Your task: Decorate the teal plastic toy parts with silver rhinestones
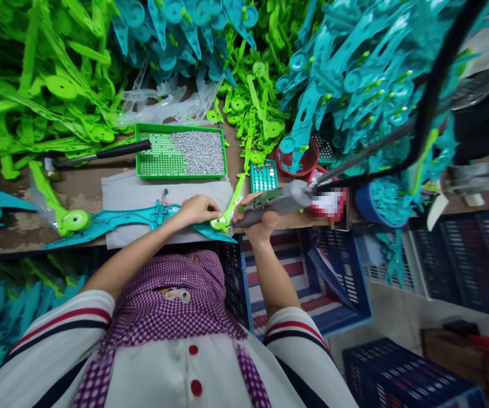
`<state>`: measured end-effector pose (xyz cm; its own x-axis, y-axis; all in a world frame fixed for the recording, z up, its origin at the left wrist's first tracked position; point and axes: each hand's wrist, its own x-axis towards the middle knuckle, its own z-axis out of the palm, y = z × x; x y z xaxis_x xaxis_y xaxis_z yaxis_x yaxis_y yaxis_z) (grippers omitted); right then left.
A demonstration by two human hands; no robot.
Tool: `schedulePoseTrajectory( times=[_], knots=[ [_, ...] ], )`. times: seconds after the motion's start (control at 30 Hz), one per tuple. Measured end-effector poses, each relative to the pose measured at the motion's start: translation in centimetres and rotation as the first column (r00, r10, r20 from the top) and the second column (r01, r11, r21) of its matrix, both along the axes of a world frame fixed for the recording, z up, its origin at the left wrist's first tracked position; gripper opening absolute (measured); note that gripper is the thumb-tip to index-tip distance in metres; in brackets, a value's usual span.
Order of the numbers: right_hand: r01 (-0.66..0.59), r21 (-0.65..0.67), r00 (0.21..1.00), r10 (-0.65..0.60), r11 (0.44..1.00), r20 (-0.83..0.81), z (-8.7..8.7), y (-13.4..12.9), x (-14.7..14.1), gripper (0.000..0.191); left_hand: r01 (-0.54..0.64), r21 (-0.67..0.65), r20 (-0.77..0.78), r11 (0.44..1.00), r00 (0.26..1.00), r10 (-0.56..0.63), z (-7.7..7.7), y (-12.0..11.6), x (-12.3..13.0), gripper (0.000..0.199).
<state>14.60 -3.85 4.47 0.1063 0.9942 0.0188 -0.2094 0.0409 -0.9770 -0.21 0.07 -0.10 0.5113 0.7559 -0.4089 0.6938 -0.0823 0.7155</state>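
Observation:
In the head view my right hand (261,221) is wrapped round a grey electric screwdriver (280,199) with a green lever. The tool lies nearly level, its tip at the round end of a lime-green plastic arm (231,207). My left hand (199,209) is closed, its fingertips pressed together at that same round end; whether something small is between them I cannot make out. Beneath the hand lies a long turquoise plastic frame (117,221) with thin wires at its middle. A second green arm (68,220) sits on the frame's left end.
A green tray (139,153) of small metal screws stands behind the frame, with a black-handled hammer (112,151) reaching over its edge. Green and turquoise parts are heaped at the back. Red bowls (297,161) and a blue tub (369,204) stand right; blue crates (354,317) are below.

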Motion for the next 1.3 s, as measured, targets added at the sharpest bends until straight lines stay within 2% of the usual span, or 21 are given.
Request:
schedulePoseTrajectory(
  times=[0.2,0.37,0.5,0.6,0.7,0.83,0.9,0.97,1.03,1.1,1.17,1.23,1.27,1.3],
  knots=[
    [0.057,0.056,0.998,-0.055,0.997,-0.027,-1.2,0.8,-0.4,0.068,-0.007,0.077,-0.016,0.997,1.000,0.008,-0.1,1.1,0.3,0.024],
    [0.001,0.104,0.998,0.006,0.995,-0.065,-1.5,0.4,-0.2,0.065,-0.020,0.080,-0.024,0.997,0.999,0.022,0.1,0.7,0.4,0.026],
    [-0.059,0.115,0.998,0.062,0.992,-0.022,-1.1,0.2,-0.3,0.067,-0.016,0.066,-0.026,0.998,0.999,0.018,0.1,0.6,0.4,0.025],
    [-0.065,0.115,0.998,0.066,0.991,-0.003,-1.0,0.1,-0.3,0.069,-0.023,0.081,-0.025,0.996,0.999,0.025,0.1,0.6,0.4,0.024],
    [-0.057,0.137,0.998,0.057,0.989,0.005,-1.5,0.1,-0.1,0.070,-0.026,0.086,-0.021,0.996,0.999,0.028,0.0,0.6,0.3,0.024],
    [0.039,0.148,0.996,-0.049,0.988,0.068,-2.2,0.4,-0.2,0.065,-0.018,0.070,-0.002,0.997,1.000,0.018,-0.1,0.9,0.4,0.023],
    [0.126,0.177,0.979,-0.151,0.976,0.140,-1.5,0.8,-0.7,0.059,0.005,0.078,-0.012,0.997,1.000,-0.004,0.0,0.8,0.6,0.022],
    [0.211,0.221,0.941,-0.259,0.952,0.219,-0.2,1.5,-1.6,0.049,0.031,0.162,-0.048,0.986,0.999,-0.024,0.5,0.1,0.6,0.022],
    [0.268,0.270,0.899,-0.341,0.925,0.276,1.5,2.2,-2.6,0.042,0.071,0.307,-0.064,0.949,0.997,-0.053,1.8,-1.6,0.3,0.026],
    [0.244,0.305,0.880,-0.343,0.920,0.329,2.9,2.9,-3.3,0.039,0.112,0.453,0.000,0.885,0.992,-0.126,4.4,-4.1,-0.5,0.035],
    [0.156,0.323,0.879,-0.281,0.933,0.385,3.6,3.6,-3.6,0.041,0.088,0.593,0.169,0.800,0.958,-0.231,8.0,-7.2,-1.8,0.038],
    [0.074,0.329,0.876,-0.220,0.941,0.430,3.6,4.3,-3.7,0.043,0.015,0.685,0.328,0.729,0.886,-0.327,12.0,-10.3,-2.9,0.036],
    [0.049,0.332,0.873,-0.202,0.942,0.445,3.4,4.6,-3.8,0.044,-0.032,0.692,0.379,0.722,0.866,-0.325,13.8,-11.8,-3.4,0.033],
    [0.032,0.335,0.869,-0.191,0.942,0.456,3.1,5.0,-4.0,0.046,-0.088,0.672,0.410,0.735,0.871,-0.270,15.4,-13.4,-3.8,0.031]
  ],
)
